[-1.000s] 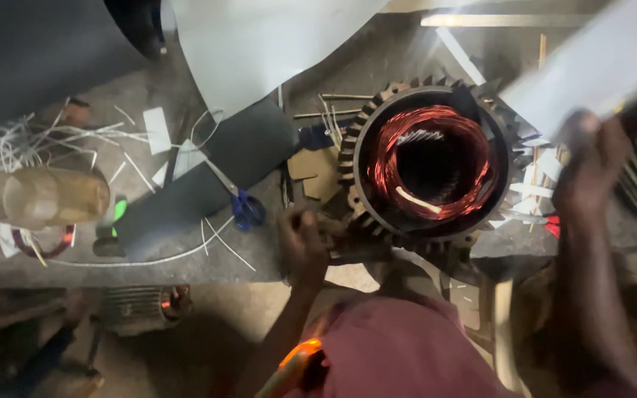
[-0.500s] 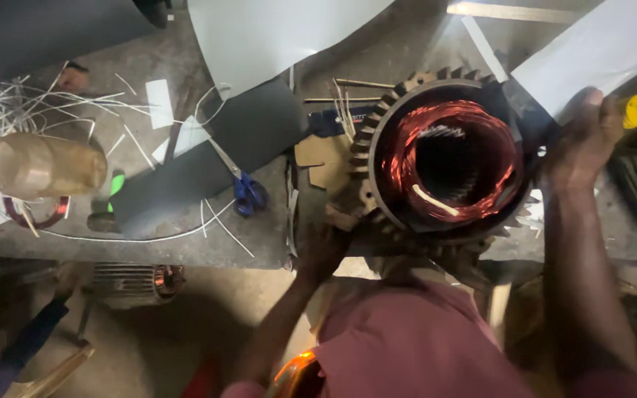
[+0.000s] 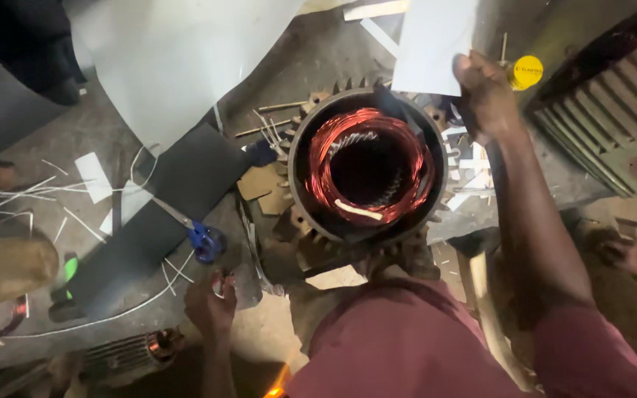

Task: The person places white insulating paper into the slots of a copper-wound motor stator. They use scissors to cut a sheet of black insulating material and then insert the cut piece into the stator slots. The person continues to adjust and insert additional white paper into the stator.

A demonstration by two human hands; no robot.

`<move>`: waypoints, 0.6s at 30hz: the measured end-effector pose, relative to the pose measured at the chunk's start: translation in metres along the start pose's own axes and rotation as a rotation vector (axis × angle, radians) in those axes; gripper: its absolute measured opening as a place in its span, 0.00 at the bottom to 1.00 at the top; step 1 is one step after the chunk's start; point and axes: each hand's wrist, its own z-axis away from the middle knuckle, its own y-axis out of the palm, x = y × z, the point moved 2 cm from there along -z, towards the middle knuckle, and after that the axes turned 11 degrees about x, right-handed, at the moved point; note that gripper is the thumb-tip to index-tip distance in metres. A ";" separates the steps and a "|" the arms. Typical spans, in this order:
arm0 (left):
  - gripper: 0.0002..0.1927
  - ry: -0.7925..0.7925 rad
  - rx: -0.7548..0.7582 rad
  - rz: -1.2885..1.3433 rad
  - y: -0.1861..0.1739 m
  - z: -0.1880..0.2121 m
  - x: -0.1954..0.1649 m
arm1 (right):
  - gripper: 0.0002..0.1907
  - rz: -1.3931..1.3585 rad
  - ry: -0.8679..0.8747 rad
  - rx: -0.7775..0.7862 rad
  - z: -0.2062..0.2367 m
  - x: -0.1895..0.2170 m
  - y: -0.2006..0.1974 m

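Copper windings (image 3: 366, 166) glow red-orange inside the round finned stator (image 3: 366, 173), which sits on the grey bench (image 3: 311, 51) just ahead of the person's maroon shirt. The right hand (image 3: 488, 92) reaches past the stator's far right edge and is closed on the lower corner of a white sheet (image 3: 436, 40), thumb and fingers pinching it so the sheet stands up above the stator. Just right of that hand lies a yellow cap (image 3: 523, 72), beside a ribbed metal housing (image 3: 606, 125).

The left hand (image 3: 211, 306) is low at the bench's near edge, to the left of the stator and well apart from the sheet. Its fingers are curled, but I cannot tell whether they hold anything. Near it, just above, lie scissors (image 3: 197, 236) with blue handles, resting on a dark sheet (image 3: 178, 191). A larger pale sheet (image 3: 186, 51) covers the bench's far left part. White strips (image 3: 94, 177) and thin slivers are scattered over the left of the bench, and a small rotor (image 3: 160, 345) shows below the edge.
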 end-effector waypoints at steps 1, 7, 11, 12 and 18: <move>0.23 -0.050 0.005 0.232 -0.002 -0.003 -0.008 | 0.18 -0.437 0.023 0.048 -0.004 0.001 0.001; 0.22 0.340 -0.272 0.826 -0.024 -0.005 -0.133 | 0.28 -0.294 -0.019 0.136 -0.031 -0.004 0.029; 0.34 0.374 -0.235 1.175 -0.051 -0.023 -0.190 | 0.31 -0.264 0.222 -0.111 -0.032 -0.046 0.029; 0.38 0.439 -0.279 1.090 -0.059 -0.026 -0.196 | 0.31 -0.240 0.085 -0.066 -0.030 -0.055 0.025; 0.31 0.477 -0.177 1.158 -0.074 -0.061 -0.192 | 0.31 -0.282 0.151 -0.180 0.029 -0.121 0.005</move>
